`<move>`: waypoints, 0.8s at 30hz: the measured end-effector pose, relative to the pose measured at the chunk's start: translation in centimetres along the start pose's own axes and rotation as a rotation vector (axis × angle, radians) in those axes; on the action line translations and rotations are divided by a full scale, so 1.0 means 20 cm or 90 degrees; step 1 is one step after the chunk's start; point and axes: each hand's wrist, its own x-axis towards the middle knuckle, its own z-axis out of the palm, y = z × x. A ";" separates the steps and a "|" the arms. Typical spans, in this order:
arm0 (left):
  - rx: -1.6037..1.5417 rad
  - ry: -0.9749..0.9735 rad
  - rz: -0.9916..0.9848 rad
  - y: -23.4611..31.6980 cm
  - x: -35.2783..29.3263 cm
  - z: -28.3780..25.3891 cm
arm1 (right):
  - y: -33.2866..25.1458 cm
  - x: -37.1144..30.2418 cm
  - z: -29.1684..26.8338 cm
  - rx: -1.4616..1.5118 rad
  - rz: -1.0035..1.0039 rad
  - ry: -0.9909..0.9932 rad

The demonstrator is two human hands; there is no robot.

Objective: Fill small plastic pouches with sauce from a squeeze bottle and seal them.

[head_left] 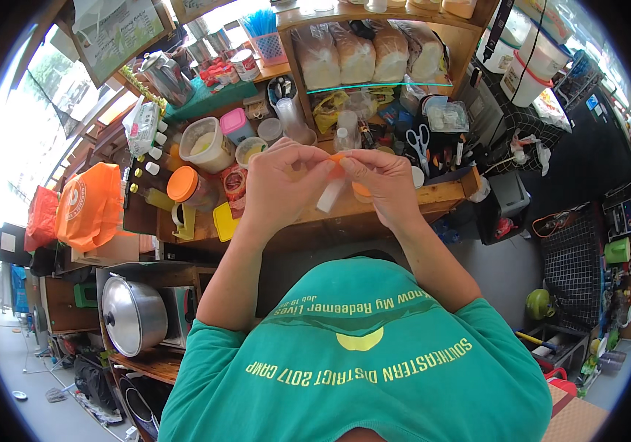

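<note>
Above the wooden counter [404,200], my left hand [286,177] and my right hand [384,180] meet with fingertips closed. Between them they pinch a small orange piece [337,158]. A whitish, see-through strip [330,196] hangs below it, slanting toward the left; whether the two are one item I cannot tell. Just behind the fingers an orange lid [362,193] shows in part. A clear plastic bottle [346,132] stands beyond my hands. Scissors [418,141] with pale handles stand upright to the right of my right hand.
Left of my arm are an orange-lidded jar [184,184], a white tub [203,140] and a yellow lid [225,221]. Bagged loaves of bread [356,55] fill a shelf at the back. A big metal pot [132,313] sits low on the left, below an orange bag [90,206].
</note>
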 end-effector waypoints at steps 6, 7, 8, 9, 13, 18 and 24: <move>0.032 -0.018 0.015 -0.01 0.00 -0.03 | 0.00 0.03 -0.04 -0.078 -0.001 -0.008; 0.040 -0.029 -0.005 -0.01 0.00 -0.03 | 0.00 0.04 -0.04 -0.078 -0.001 -0.010; 0.048 -0.039 -0.025 -0.02 0.00 -0.04 | 0.01 0.04 -0.04 -0.066 0.015 -0.002; 0.048 -0.038 -0.025 -0.01 0.00 -0.04 | 0.01 0.04 -0.04 -0.053 0.031 0.006; 0.058 -0.063 -0.027 0.00 0.00 -0.05 | 0.02 0.05 -0.05 -0.044 0.039 0.008; 0.056 -0.041 -0.001 -0.02 0.01 -0.05 | -0.02 0.06 -0.05 -0.133 0.037 -0.025; 0.075 -0.073 -0.012 0.00 0.02 -0.06 | -0.04 0.06 -0.07 -0.174 0.051 -0.032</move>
